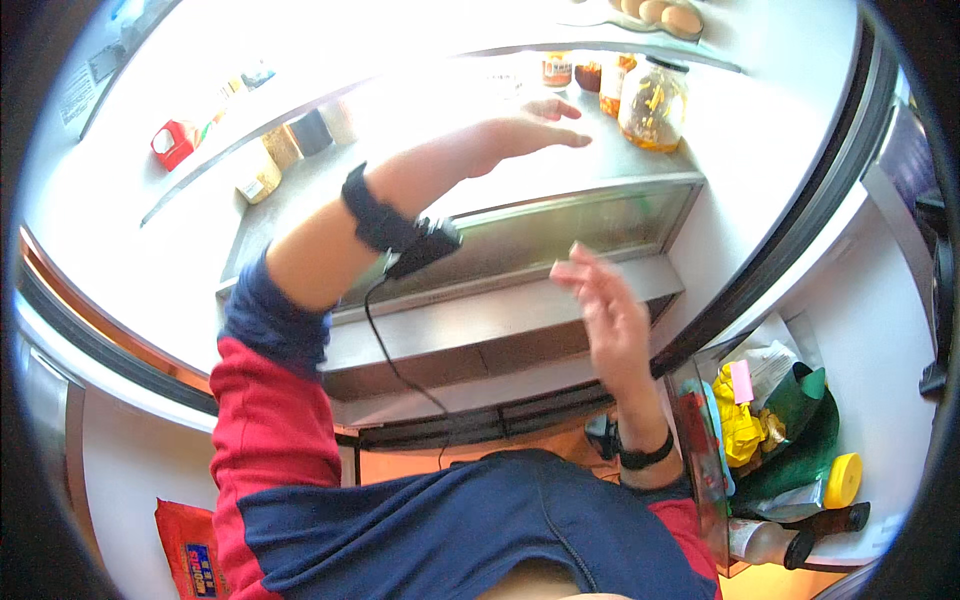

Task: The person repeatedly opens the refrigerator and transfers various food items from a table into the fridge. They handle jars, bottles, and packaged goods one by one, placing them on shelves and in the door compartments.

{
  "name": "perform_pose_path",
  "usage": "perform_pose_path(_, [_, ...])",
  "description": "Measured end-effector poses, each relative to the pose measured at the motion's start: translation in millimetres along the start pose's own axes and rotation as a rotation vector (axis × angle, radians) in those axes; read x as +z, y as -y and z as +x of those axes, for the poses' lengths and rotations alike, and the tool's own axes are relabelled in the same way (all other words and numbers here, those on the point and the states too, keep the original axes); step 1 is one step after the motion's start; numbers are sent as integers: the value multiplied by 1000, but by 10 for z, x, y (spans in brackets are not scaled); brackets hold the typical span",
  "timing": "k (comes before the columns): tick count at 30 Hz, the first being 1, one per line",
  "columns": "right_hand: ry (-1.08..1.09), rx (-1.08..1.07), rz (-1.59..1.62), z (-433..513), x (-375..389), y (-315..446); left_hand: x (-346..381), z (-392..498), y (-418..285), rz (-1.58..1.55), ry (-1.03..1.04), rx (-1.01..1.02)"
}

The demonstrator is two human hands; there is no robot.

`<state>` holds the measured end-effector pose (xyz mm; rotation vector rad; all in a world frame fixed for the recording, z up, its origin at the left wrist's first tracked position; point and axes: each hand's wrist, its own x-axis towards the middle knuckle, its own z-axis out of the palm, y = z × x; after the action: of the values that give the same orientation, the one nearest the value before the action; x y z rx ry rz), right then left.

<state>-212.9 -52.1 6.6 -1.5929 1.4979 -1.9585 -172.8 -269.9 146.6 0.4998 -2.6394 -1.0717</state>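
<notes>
An open refrigerator lies before me. My left hand [529,131] reaches in over the lower glass shelf [570,161], thumb and fingers apart, holding nothing. Nearest to its fingertips, at the shelf's right, stands a glass jar [654,109] with a dark lid and yellowish contents. Beside that jar is one with orange-red contents [613,84], and a labelled jar [556,69] stands farther back. My right hand [611,322] is raised, empty, in front of the drawer [577,225] with the clear front. Its fingers are extended and slightly apart. Each wrist wears a black strap.
Eggs [667,15] rest on the upper shelf. A red carton [175,144] and tubs [259,176] stand at the left. The right door's bin [701,465] holds a yellow bag [739,420], a green bag [795,442] and bottles [769,541]. A black cable [397,367] hangs from my left wrist.
</notes>
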Motion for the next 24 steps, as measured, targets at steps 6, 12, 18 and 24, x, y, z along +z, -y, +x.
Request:
perform_pose_path(6, [-416,-335,122,859,-45,682,30,-919,-320,-6,-283,564])
perform_pose_path(12, [-483,-1125,-159,402,-89,1335,-95,-2114,-734,239,-810,857])
perform_pose_path(18, [-454,-1397,-500,305,-260,1778,-68,-2800,-1009,635,-870,1003])
perform_pose_path(24, [-138,-1511,-624,442,-379,1958,-139,-3022,-984,775,-853,1101])
